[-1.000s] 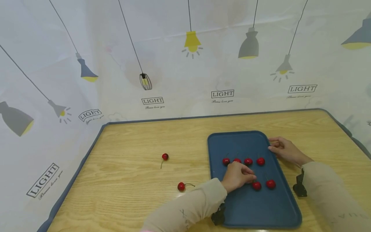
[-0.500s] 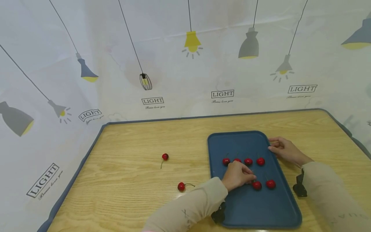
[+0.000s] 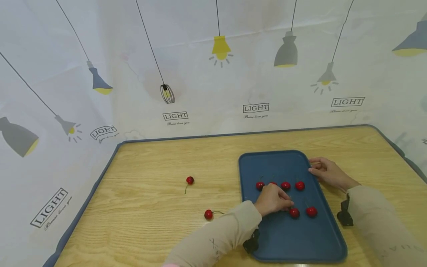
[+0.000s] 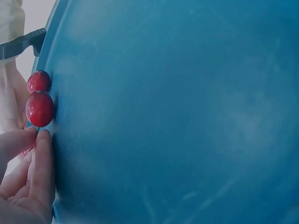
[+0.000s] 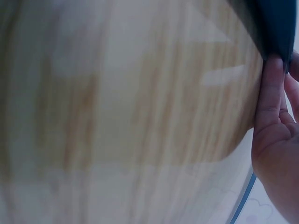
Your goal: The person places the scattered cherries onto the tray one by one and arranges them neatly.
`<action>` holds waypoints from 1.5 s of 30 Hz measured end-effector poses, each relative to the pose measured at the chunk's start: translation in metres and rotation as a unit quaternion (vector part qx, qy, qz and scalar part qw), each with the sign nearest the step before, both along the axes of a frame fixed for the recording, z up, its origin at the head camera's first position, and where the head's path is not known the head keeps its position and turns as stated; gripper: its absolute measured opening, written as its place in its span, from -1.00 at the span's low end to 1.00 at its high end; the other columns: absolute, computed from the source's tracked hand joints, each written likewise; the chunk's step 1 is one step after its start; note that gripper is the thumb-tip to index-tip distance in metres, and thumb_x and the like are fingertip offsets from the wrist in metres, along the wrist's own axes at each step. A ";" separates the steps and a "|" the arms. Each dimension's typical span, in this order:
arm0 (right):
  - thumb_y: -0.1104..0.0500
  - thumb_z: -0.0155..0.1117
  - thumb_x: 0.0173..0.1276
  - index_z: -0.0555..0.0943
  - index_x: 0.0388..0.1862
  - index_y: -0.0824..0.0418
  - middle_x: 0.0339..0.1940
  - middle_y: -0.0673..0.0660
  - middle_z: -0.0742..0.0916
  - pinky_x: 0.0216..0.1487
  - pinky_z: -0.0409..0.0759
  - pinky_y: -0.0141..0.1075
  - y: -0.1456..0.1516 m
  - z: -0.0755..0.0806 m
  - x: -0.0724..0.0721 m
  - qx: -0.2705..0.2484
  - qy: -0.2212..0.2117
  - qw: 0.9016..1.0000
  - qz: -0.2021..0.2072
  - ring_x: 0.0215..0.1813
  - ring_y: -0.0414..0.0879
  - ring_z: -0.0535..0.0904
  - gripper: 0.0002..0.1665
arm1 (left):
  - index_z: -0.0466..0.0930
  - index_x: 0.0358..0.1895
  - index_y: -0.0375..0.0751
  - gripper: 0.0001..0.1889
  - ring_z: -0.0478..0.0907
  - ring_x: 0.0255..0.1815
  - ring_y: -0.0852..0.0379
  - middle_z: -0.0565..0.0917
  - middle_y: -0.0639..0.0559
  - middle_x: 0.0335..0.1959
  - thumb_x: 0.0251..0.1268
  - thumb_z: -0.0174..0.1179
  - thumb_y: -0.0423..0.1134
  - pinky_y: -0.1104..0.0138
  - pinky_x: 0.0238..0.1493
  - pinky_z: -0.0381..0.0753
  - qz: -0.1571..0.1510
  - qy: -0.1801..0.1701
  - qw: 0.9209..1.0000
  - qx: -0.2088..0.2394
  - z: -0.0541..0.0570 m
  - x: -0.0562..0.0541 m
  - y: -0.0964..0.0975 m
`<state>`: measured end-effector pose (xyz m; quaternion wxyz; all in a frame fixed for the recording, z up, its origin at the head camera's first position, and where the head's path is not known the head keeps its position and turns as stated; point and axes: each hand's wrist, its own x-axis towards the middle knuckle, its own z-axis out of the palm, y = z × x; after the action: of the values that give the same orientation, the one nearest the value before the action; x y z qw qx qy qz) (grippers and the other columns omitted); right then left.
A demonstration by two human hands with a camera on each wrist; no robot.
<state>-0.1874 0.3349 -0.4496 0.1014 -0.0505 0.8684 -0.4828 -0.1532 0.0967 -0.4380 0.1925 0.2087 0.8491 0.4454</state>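
A blue tray [image 3: 290, 237] lies on the table, with several red cherries on it. Over its middle, my left hand [image 3: 271, 200] pinches the stem of a cherry [image 3: 294, 213]. That cherry [image 4: 40, 108] hangs just past thumb and fingertips in the left wrist view, close to the tray surface. Just to its right on the tray sits another cherry [image 3: 311, 211]. A row of cherries [image 3: 285, 185] lies farther back, one partly hidden by the left hand. At the tray's right edge, my right hand [image 3: 331, 174] grips the rim; the right wrist view has its fingers [image 5: 271, 93] against that rim.
Two stemmed cherries lie on the wooden table [image 3: 143, 222] left of the tray: one farther back [image 3: 189, 180], the other cherry [image 3: 208, 214] near the left sleeve. A wall covering printed with lamps [image 3: 220, 85] rises behind the table.
The pinched cherry shifted very slightly right, then back left and a touch away, along with my left hand. My right hand and the tray stay in place.
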 end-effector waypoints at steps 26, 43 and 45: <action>0.14 -0.01 0.37 0.10 0.24 0.53 -0.04 0.46 0.47 -0.25 0.55 -0.28 0.000 0.001 -0.001 0.002 -0.003 1.000 0.000 -0.14 -0.03 0.52 -0.36 | 0.70 -0.53 -0.26 -0.88 0.45 -0.77 0.37 0.57 0.08 -0.78 0.04 0.26 -0.29 0.54 -0.67 0.42 0.015 -0.013 1.000 -0.007 0.005 0.001 0.001; 0.12 -0.01 0.37 0.10 0.25 0.51 -0.04 0.45 0.46 -0.25 0.54 -0.28 0.000 0.000 -0.001 0.009 -0.004 1.000 -0.001 -0.14 0.01 0.52 -0.35 | 0.70 -0.58 -0.24 -0.90 0.44 -0.79 0.36 0.56 0.10 -0.82 -0.04 0.31 -0.29 0.53 -0.69 0.42 0.046 -0.018 0.999 -0.013 0.001 0.001 0.004; 0.12 -0.01 0.37 0.10 0.25 0.52 -0.03 0.46 0.46 -0.24 0.54 -0.28 0.000 0.000 0.000 0.008 -0.004 1.000 0.000 -0.13 0.03 0.51 -0.35 | 0.70 -0.59 -0.24 -0.89 0.44 -0.79 0.35 0.55 0.10 -0.82 -0.03 0.31 -0.29 0.52 -0.69 0.42 0.047 -0.019 0.999 -0.012 0.001 0.001 0.004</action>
<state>-0.1877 0.3352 -0.4498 0.1048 -0.0476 0.8717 -0.4763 -0.1518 0.1003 -0.4372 0.1902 0.1581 0.8593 0.4476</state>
